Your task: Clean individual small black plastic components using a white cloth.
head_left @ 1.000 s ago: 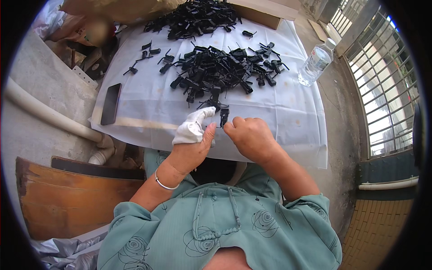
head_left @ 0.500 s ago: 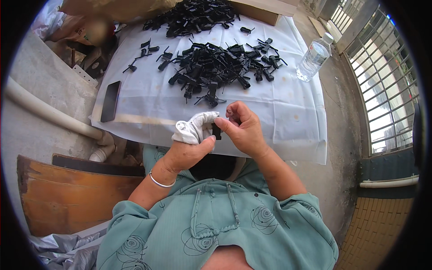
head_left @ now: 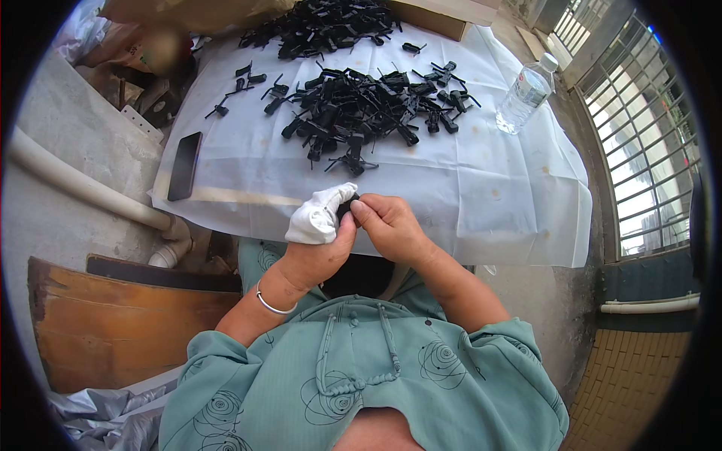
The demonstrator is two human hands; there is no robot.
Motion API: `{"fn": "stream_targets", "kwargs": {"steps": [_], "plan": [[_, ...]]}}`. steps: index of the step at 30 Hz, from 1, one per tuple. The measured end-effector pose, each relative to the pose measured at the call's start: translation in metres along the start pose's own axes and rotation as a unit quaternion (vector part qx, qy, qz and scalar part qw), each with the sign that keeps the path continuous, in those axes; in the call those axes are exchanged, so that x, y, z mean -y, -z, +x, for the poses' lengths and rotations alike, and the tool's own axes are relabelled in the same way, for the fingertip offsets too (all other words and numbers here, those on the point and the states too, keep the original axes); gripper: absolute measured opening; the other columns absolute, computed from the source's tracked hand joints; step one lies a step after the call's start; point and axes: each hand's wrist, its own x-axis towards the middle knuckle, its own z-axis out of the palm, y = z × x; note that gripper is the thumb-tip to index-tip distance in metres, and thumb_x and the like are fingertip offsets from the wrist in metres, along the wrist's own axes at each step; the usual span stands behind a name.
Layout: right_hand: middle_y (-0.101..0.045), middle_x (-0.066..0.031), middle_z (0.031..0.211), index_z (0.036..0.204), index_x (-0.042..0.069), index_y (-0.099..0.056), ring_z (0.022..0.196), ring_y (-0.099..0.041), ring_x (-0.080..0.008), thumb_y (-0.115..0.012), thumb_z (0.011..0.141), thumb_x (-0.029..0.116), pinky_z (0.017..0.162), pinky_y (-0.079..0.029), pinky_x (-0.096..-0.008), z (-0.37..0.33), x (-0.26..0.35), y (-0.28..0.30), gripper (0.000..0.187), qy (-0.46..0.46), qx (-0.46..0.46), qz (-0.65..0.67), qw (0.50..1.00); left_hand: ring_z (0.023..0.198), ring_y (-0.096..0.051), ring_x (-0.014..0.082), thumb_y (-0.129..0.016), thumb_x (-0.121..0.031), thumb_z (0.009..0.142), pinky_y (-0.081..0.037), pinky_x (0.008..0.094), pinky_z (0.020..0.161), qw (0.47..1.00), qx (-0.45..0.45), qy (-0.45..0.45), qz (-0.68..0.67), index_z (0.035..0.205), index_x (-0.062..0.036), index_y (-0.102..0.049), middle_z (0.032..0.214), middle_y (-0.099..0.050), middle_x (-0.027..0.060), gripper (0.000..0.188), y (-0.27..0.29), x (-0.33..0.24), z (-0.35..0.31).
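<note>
My left hand (head_left: 320,233), its fingers covered by a white cloth (head_left: 314,218), is closed around a small black plastic part (head_left: 347,206). My right hand (head_left: 389,225) meets it there, thumb and fingers pinched on the same part, most of which the hands hide. Both hands are over the near edge of the table, above my lap. Just beyond them lies a loose heap of black plastic parts with thin prongs (head_left: 368,105), the closest piece (head_left: 350,160) lying at its front.
White sheeting (head_left: 248,169) covers the table. A second black heap (head_left: 331,26) lies at the back beside a cardboard box (head_left: 432,21). A dark phone (head_left: 185,165) lies at the left edge and a clear water bottle (head_left: 526,94) stands at the right. A pipe (head_left: 90,184) runs along the left.
My right fingers have come down from a raised curl to pinch the black part, now mostly covered. The sheeting's right edge has spread outward to the right.
</note>
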Motion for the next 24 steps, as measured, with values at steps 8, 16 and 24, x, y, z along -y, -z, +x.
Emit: {"fn": "stream_targets", "kwargs": {"steps": [8, 16, 24], "plan": [[-0.055, -0.0058, 0.065, 0.084, -0.001, -0.058, 0.063, -0.048, -0.0085, -0.053, 0.089, 0.018, 0.058, -0.042, -0.0265, 0.0, 0.01, 0.006, 0.02, 0.026, 0.0, -0.009, 1.0, 0.086, -0.055, 0.0148, -0.055, -0.005, 0.083, -0.046, 0.0263, 0.077, 0.996, 0.032, 0.065, -0.061, 0.113, 0.0019, -0.05, 0.097, -0.057, 0.0093, 0.031, 0.007, 0.009, 0.002], [-0.058, -0.0122, 0.069, 0.086, 0.001, -0.06, 0.059, -0.056, -0.0216, -0.064, 0.078, 0.01, 0.055, -0.044, -0.0294, -0.001, 0.007, 0.02, 0.012, 0.112, 0.01, -0.158, 0.981, 0.061, -0.043, 0.0047, -0.041, -0.004, 0.09, -0.038, 0.0189, 0.053, 0.947, 0.076, 0.192, -0.247, 0.121, -0.003, -0.04, 0.086, -0.053, 0.0027, 0.031, 0.018, 0.001, 0.008], [-0.052, -0.0043, 0.064, 0.082, 0.002, -0.059, 0.056, -0.044, -0.0093, -0.064, 0.081, 0.006, 0.052, -0.04, -0.0256, -0.002, 0.016, 0.002, 0.007, 0.093, -0.06, -0.083, 0.99, 0.063, -0.038, 0.0037, -0.041, -0.01, 0.084, -0.033, 0.0181, 0.051, 0.901, 0.2, 0.237, -0.303, 0.116, -0.0021, -0.043, 0.082, -0.047, -0.0002, 0.033, 0.021, -0.012, 0.006]]}}
